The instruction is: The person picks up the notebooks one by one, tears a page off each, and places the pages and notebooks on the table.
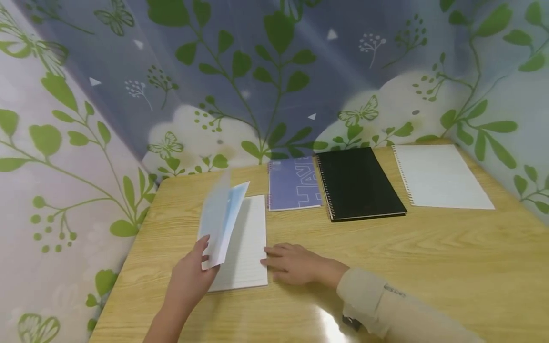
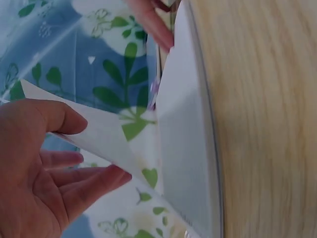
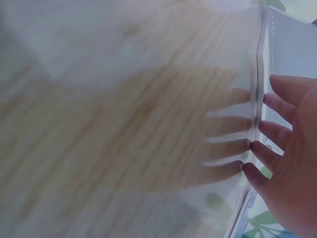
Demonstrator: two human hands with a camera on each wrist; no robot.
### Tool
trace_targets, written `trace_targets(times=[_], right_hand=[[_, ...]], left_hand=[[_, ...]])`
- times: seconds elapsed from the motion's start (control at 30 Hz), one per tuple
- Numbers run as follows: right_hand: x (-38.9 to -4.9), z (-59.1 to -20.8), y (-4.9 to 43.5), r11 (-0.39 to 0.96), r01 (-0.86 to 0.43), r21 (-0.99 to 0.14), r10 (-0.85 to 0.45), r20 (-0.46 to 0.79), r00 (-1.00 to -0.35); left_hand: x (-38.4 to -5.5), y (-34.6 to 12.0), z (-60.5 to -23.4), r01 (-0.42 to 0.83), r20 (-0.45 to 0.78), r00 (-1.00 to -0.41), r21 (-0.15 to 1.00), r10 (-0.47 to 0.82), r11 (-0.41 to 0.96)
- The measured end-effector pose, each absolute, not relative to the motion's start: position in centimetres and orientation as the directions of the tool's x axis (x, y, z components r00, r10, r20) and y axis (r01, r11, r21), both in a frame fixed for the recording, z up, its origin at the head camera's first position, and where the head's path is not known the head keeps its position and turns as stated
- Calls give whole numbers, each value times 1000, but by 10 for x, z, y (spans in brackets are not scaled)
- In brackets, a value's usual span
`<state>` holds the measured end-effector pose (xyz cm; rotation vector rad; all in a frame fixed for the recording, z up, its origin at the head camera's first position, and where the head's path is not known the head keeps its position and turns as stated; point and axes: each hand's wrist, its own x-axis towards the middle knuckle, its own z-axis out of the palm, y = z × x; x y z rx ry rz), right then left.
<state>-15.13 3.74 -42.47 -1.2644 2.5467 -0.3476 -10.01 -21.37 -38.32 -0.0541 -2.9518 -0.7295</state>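
Observation:
A lined notebook [image 1: 253, 243] lies opened on the wooden table, its cover and a blue-white sheet [image 1: 235, 205] raised at the left. My left hand [image 1: 190, 276] pinches the lower edge of the raised cover [image 1: 214, 214]. In the left wrist view the thumb presses one face of the raised sheet [image 2: 101, 130], with the fingers behind it. My right hand [image 1: 296, 264] rests palm down on the table, its fingertips at the notebook's right edge. The right wrist view shows those fingers [image 3: 275, 134] spread and nearly straight along that edge.
Farther back stand a purple spiral notebook [image 1: 291, 186], a black spiral notebook [image 1: 360, 183] and a white spiral notebook [image 1: 443, 176] in a row, all flat on the table [image 1: 429, 252]. A leaf-patterned curtain [image 1: 274, 85] hangs behind the table and along both sides.

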Motion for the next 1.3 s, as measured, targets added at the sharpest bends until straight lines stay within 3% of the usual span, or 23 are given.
trace_targets(times=[0.27,0.63,1.3], right_hand=[[-153,-424,39,605,-711,-357,-789,-156,-594],[-155,-426,38,620,-698,-358,-781,-189,-596],[-159,-426,39,646,-654,-394,-757,-221,-615]], left_hand=[[-99,-189,-401,76,104,-994,296,47,952],[-102,-175,-403,38,-62,-997,142,47,989],[-100,-170,-409,80,-177,-981,24,83,996]])
